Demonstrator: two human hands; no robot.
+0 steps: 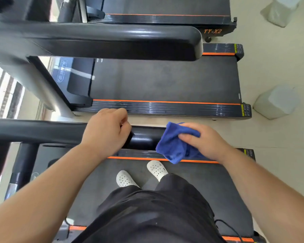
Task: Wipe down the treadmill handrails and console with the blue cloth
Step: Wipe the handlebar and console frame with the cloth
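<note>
The white shoes [125, 178] stand below both hands. The right hand [203, 141] clasps the blue cloth [172, 146] against the handrail [144, 137] end; the left hand [105, 130], just beside it, curls over the same rail (fingertips hidden). Beyond lies another treadmill [165, 81].

The handrail [144, 137] runs off the left edge, and its near end is covered by the blue cloth [172, 146] and the right hand [205, 141]. On the left hand [104, 130], the fingertips curl out of sight behind the rail. The print on the yellow labels [245, 110] is too small to read.
</note>
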